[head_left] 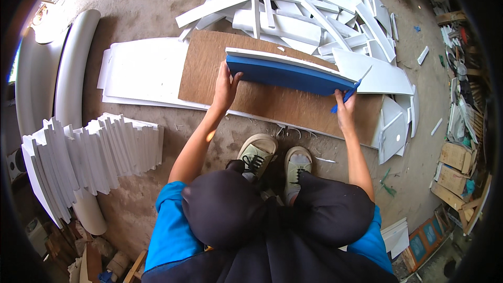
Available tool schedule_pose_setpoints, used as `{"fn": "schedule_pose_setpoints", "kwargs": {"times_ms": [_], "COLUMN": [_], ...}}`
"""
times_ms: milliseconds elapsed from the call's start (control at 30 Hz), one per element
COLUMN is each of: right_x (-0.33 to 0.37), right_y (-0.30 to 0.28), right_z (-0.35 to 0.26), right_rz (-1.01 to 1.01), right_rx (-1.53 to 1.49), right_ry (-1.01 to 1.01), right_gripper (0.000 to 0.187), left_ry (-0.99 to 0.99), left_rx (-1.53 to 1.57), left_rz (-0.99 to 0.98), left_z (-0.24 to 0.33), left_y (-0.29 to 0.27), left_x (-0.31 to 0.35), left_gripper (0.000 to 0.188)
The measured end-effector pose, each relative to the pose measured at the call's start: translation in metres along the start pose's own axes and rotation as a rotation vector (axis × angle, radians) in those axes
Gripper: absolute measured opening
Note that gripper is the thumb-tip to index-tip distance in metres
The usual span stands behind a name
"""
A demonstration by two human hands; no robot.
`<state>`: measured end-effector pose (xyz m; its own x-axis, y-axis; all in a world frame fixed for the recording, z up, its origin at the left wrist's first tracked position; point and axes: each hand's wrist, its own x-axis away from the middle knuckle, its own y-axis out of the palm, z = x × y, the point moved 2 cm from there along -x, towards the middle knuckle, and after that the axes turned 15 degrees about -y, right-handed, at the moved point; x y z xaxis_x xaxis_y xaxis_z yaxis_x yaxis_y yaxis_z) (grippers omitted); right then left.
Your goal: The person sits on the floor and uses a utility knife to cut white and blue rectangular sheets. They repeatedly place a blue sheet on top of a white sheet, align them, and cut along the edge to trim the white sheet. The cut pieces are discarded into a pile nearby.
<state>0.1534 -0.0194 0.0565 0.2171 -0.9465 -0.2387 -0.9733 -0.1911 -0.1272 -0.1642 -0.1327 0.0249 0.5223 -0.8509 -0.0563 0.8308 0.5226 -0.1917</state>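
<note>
A long blue slab (283,76) with a white strip (293,58) along its far side stands on edge over a brown wooden board (204,73). My left hand (226,88) grips the slab's left end, thumb on the near face and fingers toward the end. My right hand (344,111) is closed around a blue-handled utility knife (350,94) at the slab's right end. The knife's thin blade points up and to the right, past the slab. Some right fingertips touch the slab's lower right corner.
White sheets (144,71) lie under the wooden board. Beyond it spreads a heap of white offcuts (325,0). A row of white strips (99,149) stands at left, near white rolls (76,68). Cardboard boxes (455,157) sit at right. My shoes (257,154) are close to the board.
</note>
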Motion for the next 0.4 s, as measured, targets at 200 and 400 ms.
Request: {"fn": "schedule_pose_setpoints", "kwargs": {"times_ms": [200, 400], "right_x": [-0.008, 0.010], "right_y": [0.009, 0.019], "right_z": [-0.007, -0.009], "right_rz": [0.058, 0.016], "right_rx": [0.141, -0.012], "right_ry": [0.001, 0.329], "right_gripper": [0.040, 0.031], "left_ry": [-0.105, -0.572], "left_rx": [-0.193, 0.185], "left_rz": [0.035, -0.199], "left_z": [0.004, 0.021], "left_y": [0.004, -0.014], "left_x": [-0.004, -0.023], "left_gripper": [0.045, 0.049]}}
